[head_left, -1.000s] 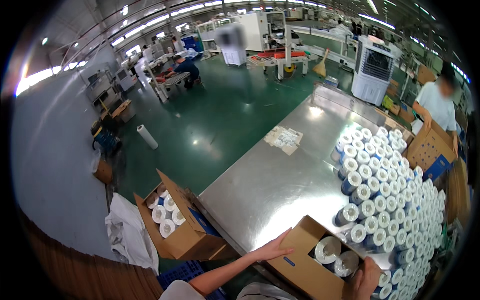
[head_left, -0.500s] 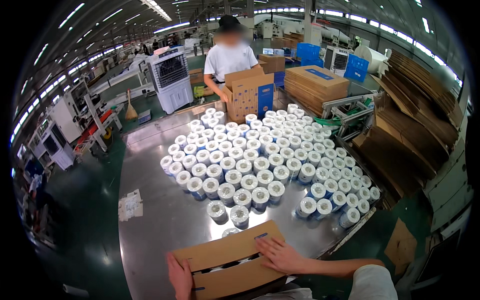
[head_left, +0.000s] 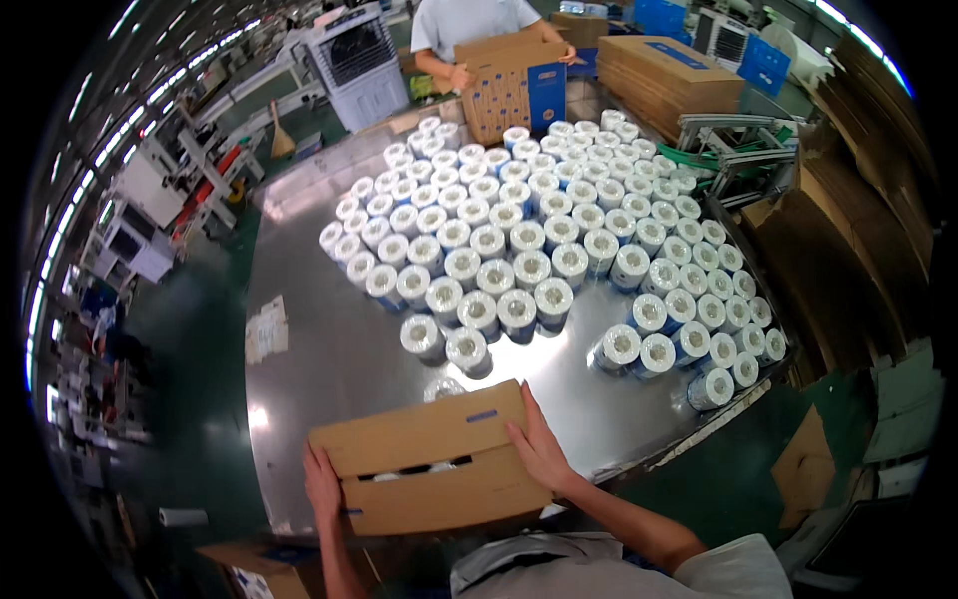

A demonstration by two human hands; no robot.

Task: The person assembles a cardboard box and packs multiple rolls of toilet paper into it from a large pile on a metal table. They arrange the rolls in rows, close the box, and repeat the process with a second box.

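A brown cardboard box sits in front of me at the near edge of the metal table, its top flaps folded inward. Between the flaps a narrow gap shows something white inside. My left hand presses flat against the box's left end. Against the right end lies my right hand, its thumb over the top edge. The box is held between the two palms. Just beyond it stand wrapped white rolls with blue sides, and one roll is partly hidden behind the box.
Many more rolls crowd the metal table. Across it a person holds an open carton. Flat cardboard is stacked at the far right and leans along the right side. Another carton is low at the left.
My right hand has moved from the box's top to its right end. The box has turned slightly and shifted left. The view has tilted downward. The other person's hands now both hold their carton.
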